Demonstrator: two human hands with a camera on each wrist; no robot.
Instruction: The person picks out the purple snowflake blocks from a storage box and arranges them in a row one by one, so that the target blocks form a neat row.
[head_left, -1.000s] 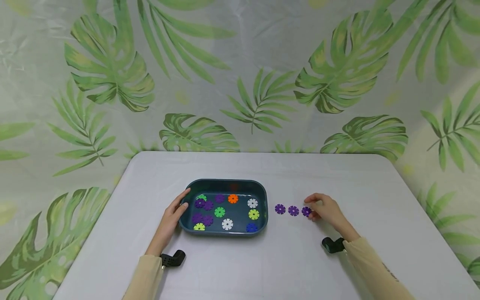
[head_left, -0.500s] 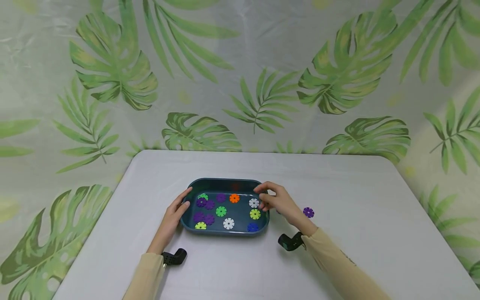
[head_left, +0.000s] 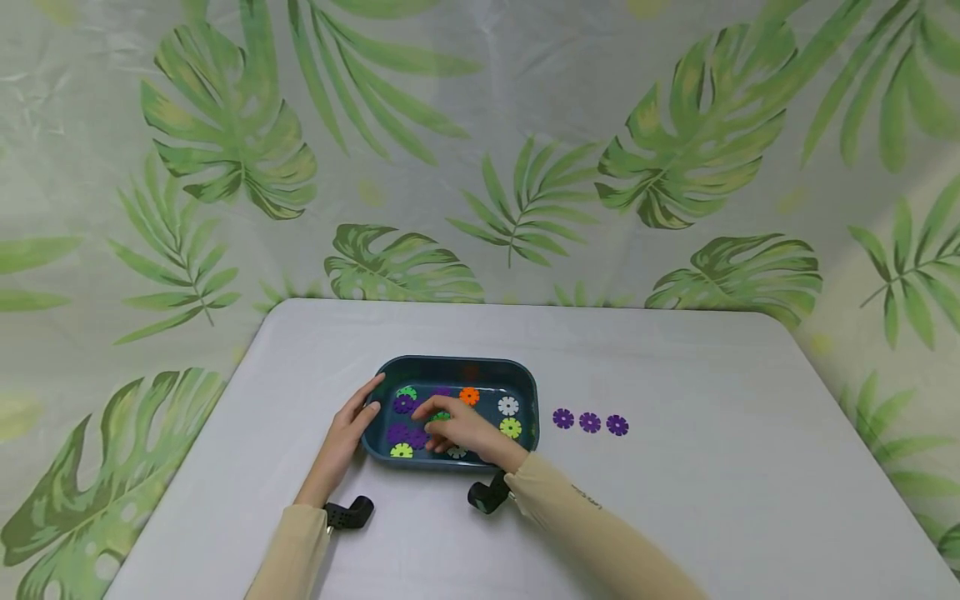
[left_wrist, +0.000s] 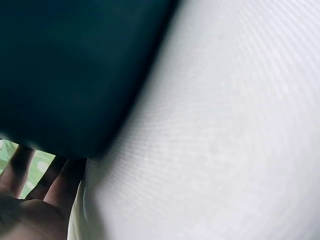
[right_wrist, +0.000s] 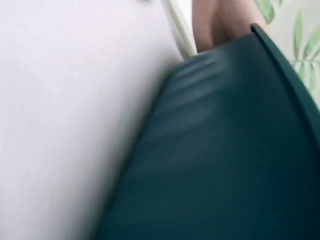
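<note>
At the left end of a dark teal tray (head_left: 480,466), my left hand (head_left: 345,431) rests with its fingers and thumb along the rim. In the left wrist view its fairly straight fingers (left_wrist: 62,187) touch the tray's outer wall (left_wrist: 85,75). Over the tray's inside hovers my right hand (head_left: 465,429), fingers loosely bent, nothing visible between them. Below its fingertips lie purple notched plastic discs (head_left: 397,433). A dark purple disc (head_left: 405,404) is just beyond them. The hand partly hides a green disc and a white disc. In the right wrist view the tray's outer side (right_wrist: 200,150) fills much of the picture.
Three purple discs (head_left: 590,422) lie in a row on the white table (head_left: 720,467), right of the tray. Inside the tray are also an orange disc (head_left: 468,396), a white disc (head_left: 508,406) and yellow-green discs (head_left: 510,427). A leaf-print cloth (head_left: 525,108) hangs behind.
My right hand has left the third purple disc at the right end of the row and moved left, over the tray. My left hand has stayed at the tray's left end.
</note>
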